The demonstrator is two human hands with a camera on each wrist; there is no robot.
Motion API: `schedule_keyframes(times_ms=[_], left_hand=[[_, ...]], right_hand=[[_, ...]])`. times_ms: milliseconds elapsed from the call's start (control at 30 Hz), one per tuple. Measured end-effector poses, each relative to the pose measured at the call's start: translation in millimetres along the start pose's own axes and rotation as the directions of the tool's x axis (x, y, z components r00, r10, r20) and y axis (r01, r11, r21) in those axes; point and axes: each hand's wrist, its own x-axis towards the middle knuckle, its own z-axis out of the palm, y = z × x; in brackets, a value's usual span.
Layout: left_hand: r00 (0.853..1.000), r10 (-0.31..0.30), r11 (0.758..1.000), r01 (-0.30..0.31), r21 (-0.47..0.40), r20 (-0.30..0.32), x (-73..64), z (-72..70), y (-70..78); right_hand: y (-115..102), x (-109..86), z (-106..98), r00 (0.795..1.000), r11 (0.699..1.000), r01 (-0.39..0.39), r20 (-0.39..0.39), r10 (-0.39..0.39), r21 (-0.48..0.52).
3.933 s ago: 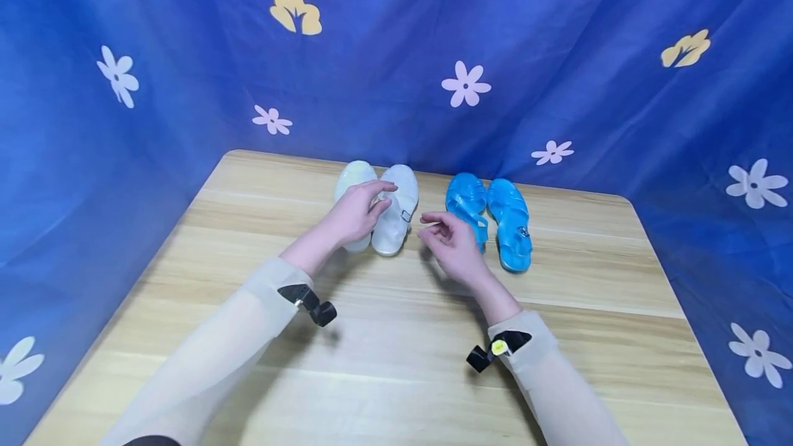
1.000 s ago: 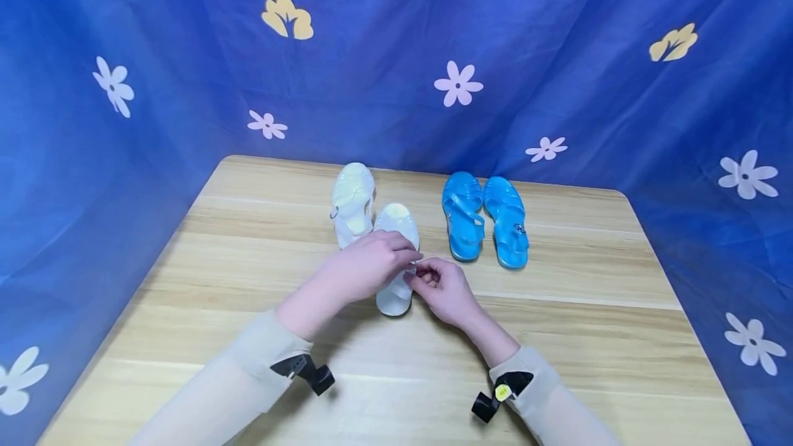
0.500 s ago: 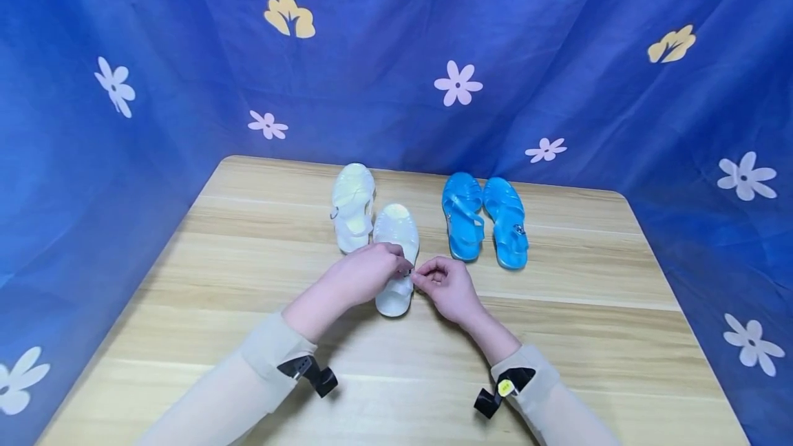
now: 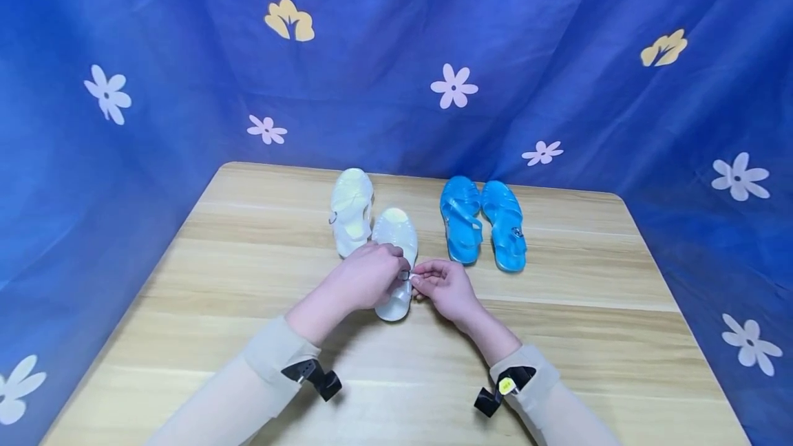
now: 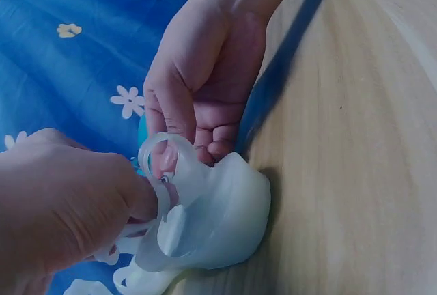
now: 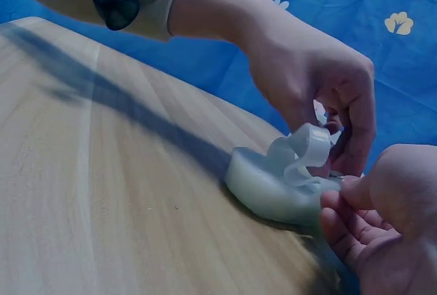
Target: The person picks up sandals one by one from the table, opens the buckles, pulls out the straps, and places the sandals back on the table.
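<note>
White sandals [image 4: 396, 253], blue sandals [image 4: 483, 224], flowered blue cloth [image 4: 557, 54].

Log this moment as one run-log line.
left hand: pinches strap | right hand: pinches strap | white sandal: near one, flat on table | other white sandal, blue sandals: untouched

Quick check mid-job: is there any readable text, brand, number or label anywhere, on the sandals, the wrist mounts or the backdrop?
No text can be read in any view.
Yellow sticker on the right wrist mount: it carries a dark mark, too small to read.
White sandal worked by both hands, second white sandal and blue sandals: no brand or size visible.
Blue backdrop: only printed flowers, no words.
</note>
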Motion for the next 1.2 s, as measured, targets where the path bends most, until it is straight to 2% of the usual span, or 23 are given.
schedule_keyframes(times_ms=[133, 367, 600, 767, 933, 1067, 1200], left_hand=[[1.000, 0.004, 1.000, -0.004, -0.014, -0.009, -0.9, 4.9, -1.4], [0.998, -0.001, 0.991, -0.007, -0.135, -0.060, -8.2, 16.4, -4.2], [0.993, -0.040, 0.953, 0.005, -0.304, -0.109, -7.1, 25.8, -8.3], [0.985, -0.100, 0.924, 0.039, -0.379, -0.143, -5.9, 30.6, -10.8], [0.969, -0.129, 0.917, 0.037, -0.396, -0.210, -8.8, 37.2, -11.7], [0.958, -0.119, 0.919, 0.006, -0.394, -0.262, -11.8, 42.2, -12.7], [0.954, -0.098, 0.920, -0.022, -0.392, -0.283, -13.8, 43.3, -14.1]], right_hand=[[1, -1.1, -2, 1.000, 1.000, 0.009, 0.018, -0.009, 0.025], [-2, -1.1, -9, 0.998, 0.998, 0.002, 0.059, -0.006, 0.069], [-5, 2.2, -9, 0.999, 0.996, -0.027, 0.023, 0.025, 0.080], [-7, 2.8, -10, 0.999, 0.996, -0.036, 0.014, 0.035, 0.082], [-7, 2.4, -12, 0.998, 0.995, -0.050, 0.039, 0.047, 0.085], [-6, 2.7, -14, 0.997, 0.992, -0.055, 0.064, 0.048, 0.111], [-7, 3.0, -15, 0.996, 0.991, -0.059, 0.079, 0.050, 0.121]])
